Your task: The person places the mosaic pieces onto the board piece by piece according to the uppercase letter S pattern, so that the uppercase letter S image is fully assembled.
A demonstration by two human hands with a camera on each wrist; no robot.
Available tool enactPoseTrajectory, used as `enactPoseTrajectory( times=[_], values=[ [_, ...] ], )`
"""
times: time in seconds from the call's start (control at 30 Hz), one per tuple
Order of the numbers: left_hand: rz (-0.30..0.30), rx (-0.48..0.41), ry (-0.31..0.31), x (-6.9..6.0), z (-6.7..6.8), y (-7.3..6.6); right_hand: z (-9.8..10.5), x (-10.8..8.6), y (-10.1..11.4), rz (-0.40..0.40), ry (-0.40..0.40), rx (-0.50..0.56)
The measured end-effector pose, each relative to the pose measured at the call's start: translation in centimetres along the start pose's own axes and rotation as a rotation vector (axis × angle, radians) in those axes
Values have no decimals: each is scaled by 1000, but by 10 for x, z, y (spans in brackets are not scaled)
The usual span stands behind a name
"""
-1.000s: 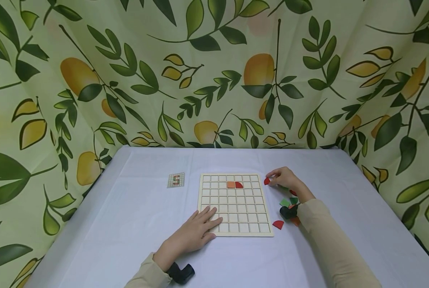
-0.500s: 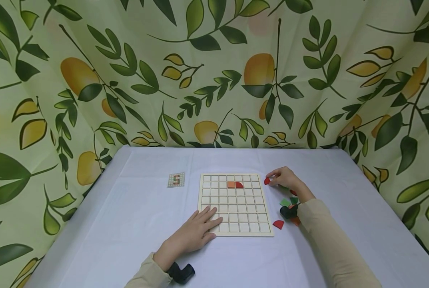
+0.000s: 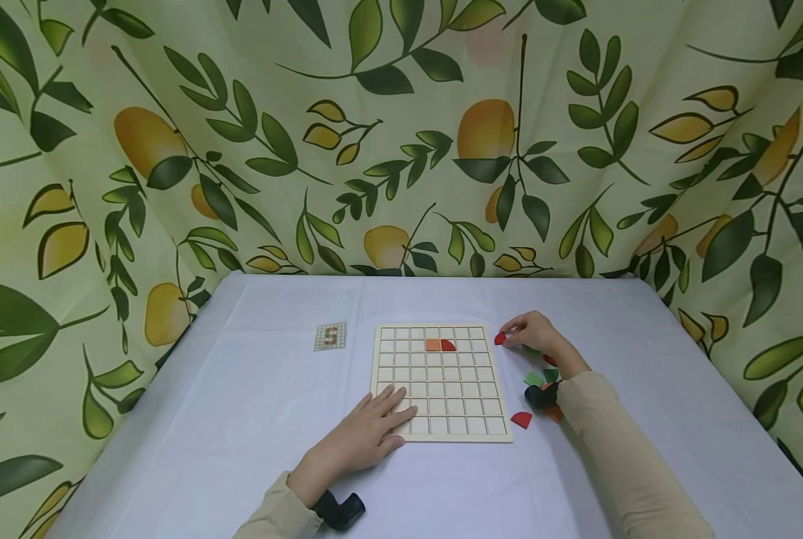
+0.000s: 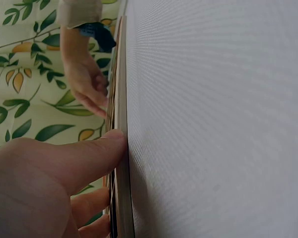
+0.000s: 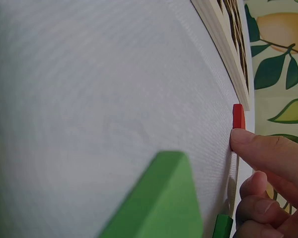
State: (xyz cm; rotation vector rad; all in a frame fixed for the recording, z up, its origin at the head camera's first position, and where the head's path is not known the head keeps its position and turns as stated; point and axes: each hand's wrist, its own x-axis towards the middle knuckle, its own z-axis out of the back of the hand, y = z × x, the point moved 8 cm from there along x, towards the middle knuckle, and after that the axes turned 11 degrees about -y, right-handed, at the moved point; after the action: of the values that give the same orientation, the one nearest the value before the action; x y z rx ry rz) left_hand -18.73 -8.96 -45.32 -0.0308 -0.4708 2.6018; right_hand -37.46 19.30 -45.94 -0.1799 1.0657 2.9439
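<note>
The gridded board point(image 3: 453, 375) lies flat in front of you, and only two of its squares look filled: an orange square point(image 3: 432, 345) in the second row from the board's far edge, with a red quarter-round point(image 3: 448, 345) in the next square to its right. All the other squares you can see on the board are bare, so the filling looks barely begun. Just off the board's right side, near its far corner, a red piece point(image 3: 500, 339) is pinched between the thumb and forefinger of your right hand point(image 3: 532, 333), the other fingers curled in; it is not yet on the board. Your left hand point(image 3: 367, 427) rests with fingers spread on the board's near left corner, thumb against its edge, gripping no piece. Right of the board, a red wedge point(image 3: 521, 420), a light green piece point(image 3: 533, 379), a dark green piece point(image 3: 551, 374) and an orange piece point(image 3: 554, 414) remain unplaced; your wrist hides some, so you cannot count what is left. Left of the board's far corner lies a small card point(image 3: 330, 336) with a coloured figure on a grid, probably the pattern to match, though too small to check piece by piece.
</note>
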Motion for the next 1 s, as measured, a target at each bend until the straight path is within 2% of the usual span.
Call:
enactPoseTrajectory(
  times=[0.3, 1.0],
  values=[
    [-2, -6, -2, 0, 1, 0, 0, 1, -3, -10, -9, 5],
    [9, 1, 12, 1, 1, -1, 3, -4, 9, 40, -27, 46]
  ],
)
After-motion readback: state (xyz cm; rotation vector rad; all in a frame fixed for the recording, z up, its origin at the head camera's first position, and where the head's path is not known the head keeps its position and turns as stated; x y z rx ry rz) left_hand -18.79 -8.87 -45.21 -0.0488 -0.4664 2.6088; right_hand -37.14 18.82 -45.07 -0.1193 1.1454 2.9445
